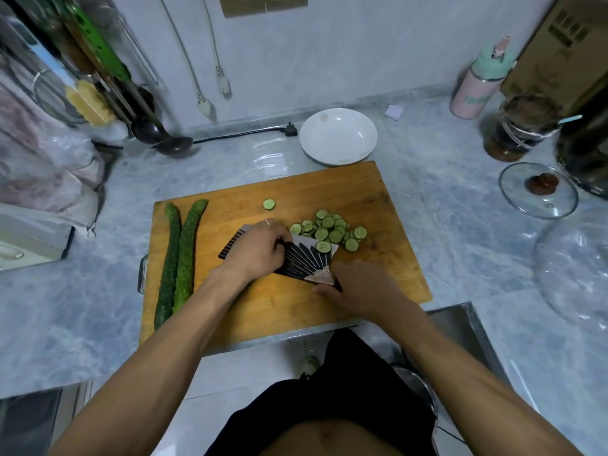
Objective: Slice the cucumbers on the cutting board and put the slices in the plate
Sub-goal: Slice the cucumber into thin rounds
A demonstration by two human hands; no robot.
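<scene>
Head view shows our two bare arms reaching out over a wooden cutting board (329,189). Our right hand (357,287) is wrapped around the knife handle at the near end of the wide dark knife (304,258). Our left hand (256,250) lies on the flat blade, fingers bent down on it; we cannot tell if it grips anything. One slice (323,247) sits on the blade. Just past it is one heap of cucumber slices (332,229), too many to count. One more slice (269,204) lies alone, farther back. Two whole cucumbers (177,258) lie side by side along the left edge of the board. Behind the board is one white plate (338,135) on the counter (98,291).
</scene>
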